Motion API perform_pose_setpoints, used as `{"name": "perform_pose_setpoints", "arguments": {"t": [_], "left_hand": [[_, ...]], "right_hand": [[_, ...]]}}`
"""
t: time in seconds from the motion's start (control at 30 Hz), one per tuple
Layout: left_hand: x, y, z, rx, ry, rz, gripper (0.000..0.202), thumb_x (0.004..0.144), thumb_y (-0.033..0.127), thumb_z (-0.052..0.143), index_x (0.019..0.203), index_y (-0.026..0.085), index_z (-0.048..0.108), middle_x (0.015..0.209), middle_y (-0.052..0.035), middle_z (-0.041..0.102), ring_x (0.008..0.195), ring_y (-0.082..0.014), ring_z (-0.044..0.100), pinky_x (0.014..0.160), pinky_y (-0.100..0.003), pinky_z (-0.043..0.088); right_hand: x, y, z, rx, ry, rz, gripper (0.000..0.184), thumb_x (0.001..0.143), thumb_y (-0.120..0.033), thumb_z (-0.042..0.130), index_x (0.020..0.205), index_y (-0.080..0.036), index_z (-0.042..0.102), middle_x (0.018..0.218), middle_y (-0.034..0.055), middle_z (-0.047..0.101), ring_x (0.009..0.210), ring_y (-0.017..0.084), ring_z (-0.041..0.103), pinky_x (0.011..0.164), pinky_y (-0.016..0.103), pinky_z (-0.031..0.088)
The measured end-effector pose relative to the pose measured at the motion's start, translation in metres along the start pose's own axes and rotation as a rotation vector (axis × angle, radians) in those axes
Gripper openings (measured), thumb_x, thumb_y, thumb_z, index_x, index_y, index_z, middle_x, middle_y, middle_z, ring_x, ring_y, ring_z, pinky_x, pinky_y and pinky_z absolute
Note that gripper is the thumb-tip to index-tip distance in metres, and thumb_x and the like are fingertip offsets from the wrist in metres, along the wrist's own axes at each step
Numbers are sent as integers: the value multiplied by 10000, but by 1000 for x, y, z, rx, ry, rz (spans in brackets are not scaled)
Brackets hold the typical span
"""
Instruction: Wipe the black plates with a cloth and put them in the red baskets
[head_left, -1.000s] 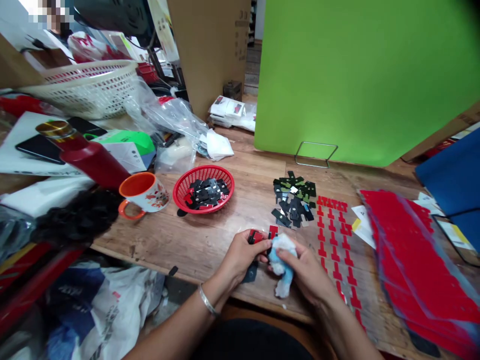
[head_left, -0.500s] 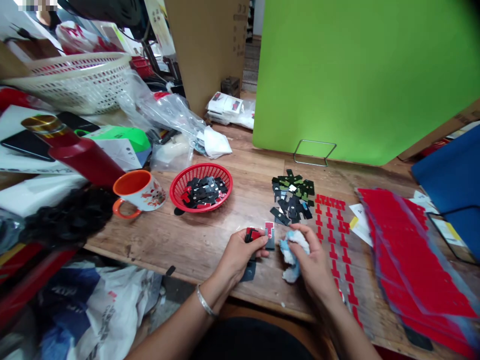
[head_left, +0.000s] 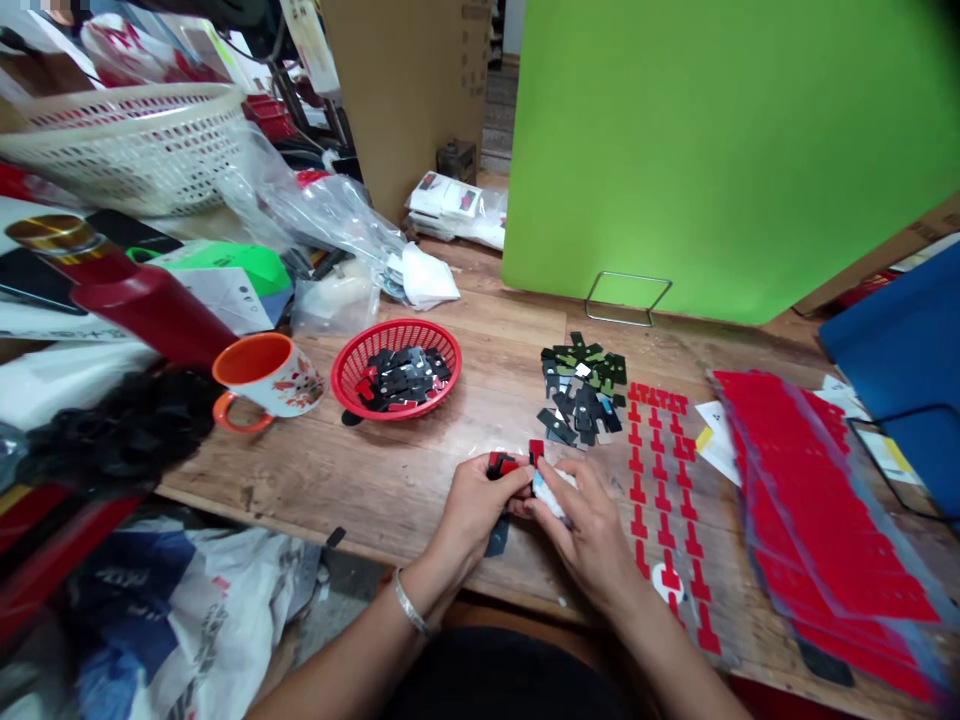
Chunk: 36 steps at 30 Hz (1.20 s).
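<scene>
- The fingers (head_left: 517,482) of the left hand (head_left: 471,508) are closed around a few red-and-black pieces (head_left: 501,464), just above the near part of the wooden table (head_left: 360,480).
- The right hand (head_left: 596,525) is grasping a crumpled white-and-blue cloth (head_left: 553,492), and presses it close to the left fingertips.
- Between the two hands there stands up one small piece with a red top (head_left: 535,450); its lower part is covered by the fingers and the cloth, so I cannot say exactly which hand carries it.
- A dark flat piece (head_left: 496,540) lies on the table, just beside the left hand.
- Beyond the hands there is a loose pile of dark pieces (head_left: 585,405).
- To the right of this pile, red T-shaped pieces (head_left: 662,495) are laid in rows, near the right hand.
- Farther right, large red sheets (head_left: 825,500) overlap one another.
- On the left side, a red basket (head_left: 348,365) contains more black and red pieces (head_left: 409,378), and an orange-and-white mug (head_left: 300,390) stands near it.
</scene>
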<state>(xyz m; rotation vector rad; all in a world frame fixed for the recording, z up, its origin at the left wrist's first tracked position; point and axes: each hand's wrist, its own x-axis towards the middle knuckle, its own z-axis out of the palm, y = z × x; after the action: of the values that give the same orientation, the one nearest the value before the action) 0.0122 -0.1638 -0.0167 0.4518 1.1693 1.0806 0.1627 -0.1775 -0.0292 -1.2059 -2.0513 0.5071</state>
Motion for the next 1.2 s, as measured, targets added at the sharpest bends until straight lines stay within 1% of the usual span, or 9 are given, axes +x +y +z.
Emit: {"name": "perform_pose_setpoints", "arguments": {"t": [0.17,0.3,0.37,0.47,0.67,0.93,1.03,1.13,1.2], "left_hand": [[1,2,0,30,56,-13,305,568,269,790,769,96,640,583,-8,610,487,-88,553,481,-194,489],[2,3,1,103,69,30,257,606,258,757,767,90,648,547,-4,594,450,-85,529,412,-172,427],[3,1,2,117,73,36,256,604,261,758,767,96,651,567,-6,604,458,-86,527,401,-171,413],[2,-1,4,98,86,32,271,583,268,772,764,105,654,606,-10,620,494,-91,539,411,-172,415],[-2,-2,3,121,7,27,314,623,316,753,815,103,626,608,-7,608,493,-88,534,403,-167,420],[0,-4,2,265,-36,51,321,695,405,690,750,104,590,520,-6,579,411,-89,512,363,-172,419],[2,-5,2,218,31,83,304,694,386,694,752,106,592,548,-18,598,437,-96,532,371,-168,419],[4,-5,3,184,89,106,294,682,369,702,738,100,601,583,-37,614,487,-113,560,371,-161,405],[4,-5,3,189,101,115,287,682,363,701,731,96,606,592,-42,619,507,-119,568,373,-159,395]], "right_hand": [[-4,-3,-4,26,100,-67,210,865,-176,549,1047,-243,628,1020,89,574,957,224,575,814,362,491],[-1,-10,-12,197,199,245,56,882,-239,511,866,-207,554,855,45,561,805,189,572,735,322,467],[2,-11,-12,246,171,394,88,878,-284,512,923,-209,527,843,28,563,756,178,563,699,304,460],[6,-9,-7,290,139,466,281,829,-333,576,1063,-205,484,952,45,584,806,189,567,704,293,458],[13,-5,-5,319,-24,481,160,800,-332,620,868,-187,608,781,23,630,711,187,573,653,276,431],[13,-6,-14,4,-74,132,136,849,-173,497,728,-177,561,730,38,545,704,188,524,641,290,379],[8,-5,-15,-16,15,201,110,832,-190,517,723,-185,529,703,23,519,673,186,511,624,293,377],[6,-6,-18,132,55,375,108,835,-192,525,728,-201,532,619,-21,488,578,156,490,562,266,374],[6,-9,-19,204,62,377,50,833,-186,542,800,-201,577,676,-8,532,630,163,526,596,268,406]]}}
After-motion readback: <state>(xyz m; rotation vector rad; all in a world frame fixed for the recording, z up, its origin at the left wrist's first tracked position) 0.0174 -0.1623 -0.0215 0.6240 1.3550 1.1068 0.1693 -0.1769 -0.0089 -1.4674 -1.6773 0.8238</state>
